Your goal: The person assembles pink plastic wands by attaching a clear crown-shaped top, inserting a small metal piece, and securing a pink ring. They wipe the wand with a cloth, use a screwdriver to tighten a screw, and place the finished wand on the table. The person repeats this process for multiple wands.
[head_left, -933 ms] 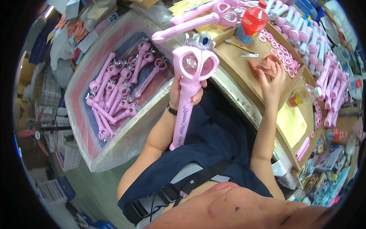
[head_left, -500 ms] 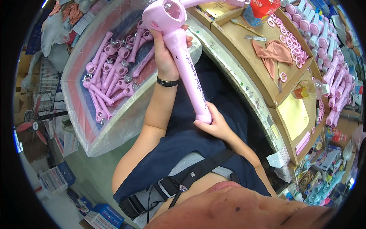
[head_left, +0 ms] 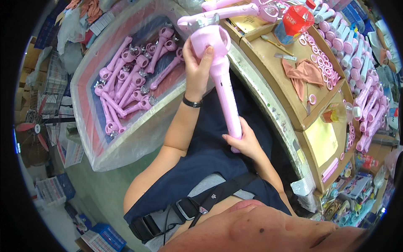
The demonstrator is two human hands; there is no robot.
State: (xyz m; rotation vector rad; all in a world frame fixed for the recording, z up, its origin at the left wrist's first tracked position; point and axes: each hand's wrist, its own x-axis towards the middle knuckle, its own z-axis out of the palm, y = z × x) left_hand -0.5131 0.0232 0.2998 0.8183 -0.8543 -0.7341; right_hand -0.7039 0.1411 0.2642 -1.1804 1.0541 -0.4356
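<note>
I hold a long pink plastic wand-shaped appliance (head_left: 224, 90) over my lap. My left hand (head_left: 197, 67) grips its round head at the top, with a dark band on the wrist. My right hand (head_left: 243, 140) is closed around the bottom end of its handle. The piece runs nearly upright, tilted slightly right at the bottom. Just above its head lies another pink piece (head_left: 218, 14) on the bench edge.
A plastic-lined bin (head_left: 84, 96) at my left holds several pink wands (head_left: 130, 84). The cardboard bench (head_left: 268, 59) at right carries pink rings (head_left: 323, 63), a pinkish cloth (head_left: 300, 73), a red-lidded container (head_left: 294, 19), a small bottle (head_left: 336, 113) and rows of pink handles (head_left: 365, 88).
My right hand left the cloth on the bench and took the handle's bottom end. My left hand shifted up to the head, and the wand now stands steeper over my lap.
</note>
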